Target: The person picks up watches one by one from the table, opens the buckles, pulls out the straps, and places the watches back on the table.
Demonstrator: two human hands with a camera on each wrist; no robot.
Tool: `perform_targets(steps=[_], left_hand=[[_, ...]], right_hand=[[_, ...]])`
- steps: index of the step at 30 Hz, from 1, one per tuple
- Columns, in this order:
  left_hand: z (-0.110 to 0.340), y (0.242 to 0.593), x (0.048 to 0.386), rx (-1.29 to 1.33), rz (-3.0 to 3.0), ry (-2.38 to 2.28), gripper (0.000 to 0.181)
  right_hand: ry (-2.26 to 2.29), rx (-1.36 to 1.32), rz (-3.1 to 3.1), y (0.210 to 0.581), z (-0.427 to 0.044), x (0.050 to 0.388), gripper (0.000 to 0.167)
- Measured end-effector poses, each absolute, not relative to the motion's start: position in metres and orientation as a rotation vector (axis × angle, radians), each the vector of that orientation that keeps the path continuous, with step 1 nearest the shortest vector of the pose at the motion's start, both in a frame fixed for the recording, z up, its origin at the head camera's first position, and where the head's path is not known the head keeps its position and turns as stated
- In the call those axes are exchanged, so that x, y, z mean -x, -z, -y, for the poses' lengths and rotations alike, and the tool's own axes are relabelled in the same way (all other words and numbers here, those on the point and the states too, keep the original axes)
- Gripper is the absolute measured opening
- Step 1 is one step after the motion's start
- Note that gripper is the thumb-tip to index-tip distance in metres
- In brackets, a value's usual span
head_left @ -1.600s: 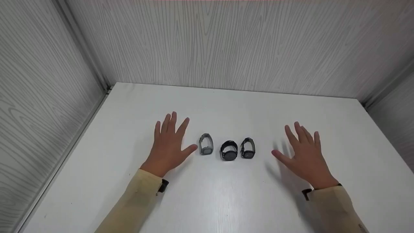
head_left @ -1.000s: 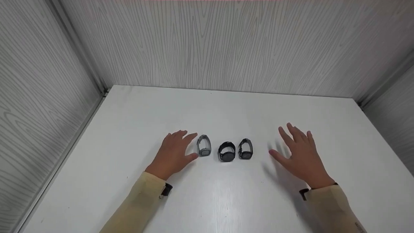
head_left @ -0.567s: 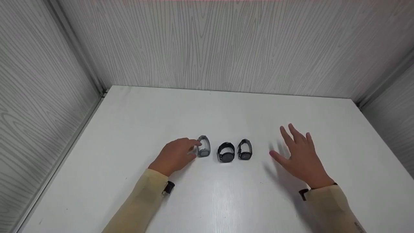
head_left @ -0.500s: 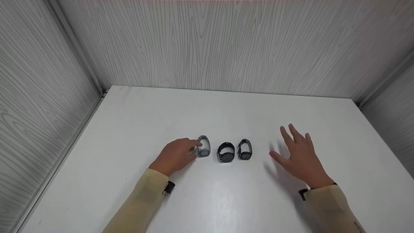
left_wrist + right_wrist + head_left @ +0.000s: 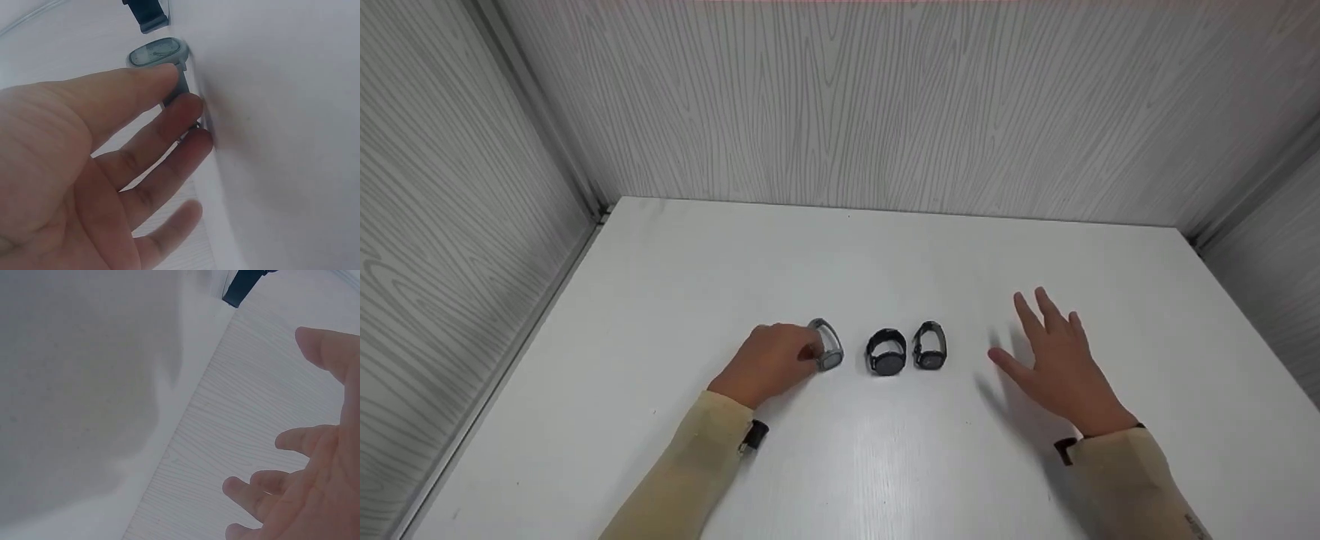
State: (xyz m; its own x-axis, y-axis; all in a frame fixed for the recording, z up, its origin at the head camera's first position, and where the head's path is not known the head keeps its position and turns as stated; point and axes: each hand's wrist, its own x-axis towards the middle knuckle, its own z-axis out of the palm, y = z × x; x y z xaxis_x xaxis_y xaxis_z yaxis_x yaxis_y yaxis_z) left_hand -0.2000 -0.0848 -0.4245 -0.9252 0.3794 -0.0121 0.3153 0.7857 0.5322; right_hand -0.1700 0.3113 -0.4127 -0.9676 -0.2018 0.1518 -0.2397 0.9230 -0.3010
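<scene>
Between thumb and fingers, my left hand [image 5: 771, 361] pinches the band of a grey watch [image 5: 831, 360], which leans slightly on the white table. The left wrist view shows the thumb near the grey watch's face [image 5: 156, 52] and the fingertips along its strap. Just right of it stands a black round-faced watch [image 5: 889, 364], then a black watch with a squarer face [image 5: 931, 360]; nothing touches these two. My right hand [image 5: 1065, 371] hovers with spread fingers to the right of the watches, holding nothing; the right wrist view shows the same hand [image 5: 315, 489] away from any watch.
The white table [image 5: 855, 465] meets a wood-grain panel [image 5: 840, 105] at its back edge. More panels stand at the left [image 5: 450, 225] and right [image 5: 1275, 247]. A dark strap end [image 5: 243, 287] shows at the top of the right wrist view.
My left hand has come in from the left, its fingers closing on the grey watch, which has tilted and shifted slightly left. My right hand and the two black watches look nearly unchanged.
</scene>
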Motion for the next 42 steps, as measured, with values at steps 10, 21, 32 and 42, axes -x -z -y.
perform_targets(steps=[10,21,32,42], left_hand=[[0.085,0.423,0.197,-0.556,-2.778,-0.874,0.004],[0.074,0.426,0.194,-0.599,-2.833,-0.701,0.01],[0.079,0.421,0.199,-0.67,-2.843,-0.689,0.005],[0.083,0.394,0.189,-0.737,-2.974,-0.744,0.005]], right_hand=[[-0.522,-0.349,3.034,0.412,-0.312,0.17,0.093],[-0.509,-0.404,2.998,0.408,-0.311,0.169,0.086],[-0.524,-0.452,2.88,0.404,-0.309,0.167,0.079],[-0.5,-0.446,2.895,0.406,-0.309,0.168,0.077]])
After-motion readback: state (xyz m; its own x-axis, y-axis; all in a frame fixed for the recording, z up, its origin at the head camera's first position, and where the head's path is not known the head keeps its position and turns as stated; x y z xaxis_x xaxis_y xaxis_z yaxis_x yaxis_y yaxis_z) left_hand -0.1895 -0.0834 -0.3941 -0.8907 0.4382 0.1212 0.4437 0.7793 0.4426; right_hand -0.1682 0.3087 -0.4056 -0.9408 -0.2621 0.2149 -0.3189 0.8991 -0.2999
